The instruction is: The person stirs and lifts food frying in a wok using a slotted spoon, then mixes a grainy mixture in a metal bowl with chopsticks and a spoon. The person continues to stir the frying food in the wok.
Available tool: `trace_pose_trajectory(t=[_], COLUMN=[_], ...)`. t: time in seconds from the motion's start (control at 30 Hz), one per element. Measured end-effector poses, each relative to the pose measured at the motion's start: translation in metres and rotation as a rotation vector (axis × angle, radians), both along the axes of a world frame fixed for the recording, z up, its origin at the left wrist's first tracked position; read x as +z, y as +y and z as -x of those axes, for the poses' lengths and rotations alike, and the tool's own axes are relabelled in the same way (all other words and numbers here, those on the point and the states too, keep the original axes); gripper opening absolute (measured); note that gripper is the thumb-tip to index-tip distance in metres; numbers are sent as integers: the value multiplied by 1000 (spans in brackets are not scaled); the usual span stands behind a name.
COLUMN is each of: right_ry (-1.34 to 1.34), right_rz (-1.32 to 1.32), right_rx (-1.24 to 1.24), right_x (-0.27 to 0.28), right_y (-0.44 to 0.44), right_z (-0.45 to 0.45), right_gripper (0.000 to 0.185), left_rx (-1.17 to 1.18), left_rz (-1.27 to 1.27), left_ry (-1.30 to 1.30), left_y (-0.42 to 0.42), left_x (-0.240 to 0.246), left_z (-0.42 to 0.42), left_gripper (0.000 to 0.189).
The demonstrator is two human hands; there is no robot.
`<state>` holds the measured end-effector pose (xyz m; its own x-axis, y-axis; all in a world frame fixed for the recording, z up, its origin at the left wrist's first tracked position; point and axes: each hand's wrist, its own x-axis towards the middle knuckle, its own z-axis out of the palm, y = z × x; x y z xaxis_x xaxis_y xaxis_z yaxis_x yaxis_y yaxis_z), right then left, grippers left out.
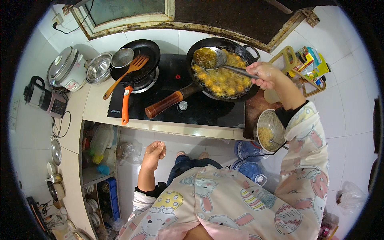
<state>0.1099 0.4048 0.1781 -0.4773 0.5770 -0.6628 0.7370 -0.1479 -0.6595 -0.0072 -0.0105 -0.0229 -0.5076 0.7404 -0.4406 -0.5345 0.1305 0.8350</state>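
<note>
My right hand (pixel 263 74) grips the dark handle of a metal ladle (pixel 221 57), whose bowl holds yellow-brown oil over the wok. Golden pieces of food (pixel 229 85) bubble in oil inside the black wok (pixel 195 48), which stands on the right side of the black glass cooktop (pixel 210 112). The wok's wooden handle (pixel 164 104) points towards the lower left. My left hand (pixel 155 153) hangs in front of the counter with curled fingers, touching nothing; whether anything is between the fingertips cannot be told. A bowl of pale, crumbly-looking food (pixel 265 135) with a utensil stands below my right forearm.
A black frying pan (pixel 147 48) with a slotted wooden spatula (pixel 127 72) and a strainer (pixel 122 58) stands left on the cooktop. Beyond are metal bowls (pixel 97 67), a rice cooker (pixel 68 70) and a blender (pixel 45 99). A rack (pixel 313 90) holds packets at right; water jugs (pixel 249 171) stand below.
</note>
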Motion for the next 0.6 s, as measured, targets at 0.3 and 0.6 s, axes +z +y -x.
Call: trace_pose_trajectory(t=[0.3, 0.6], right_ry=[260, 248], right_rz=[95, -112], right_rx=[-42, -115], right_x=[-22, -2], right_y=[-11, -21], right_z=[-37, -117], right_gripper=[24, 27], left_rx=[-34, -79], left_rz=[11, 28], left_ry=[37, 51], left_y=[7, 19], left_x=[10, 13], left_z=[2, -5], left_gripper=[24, 24])
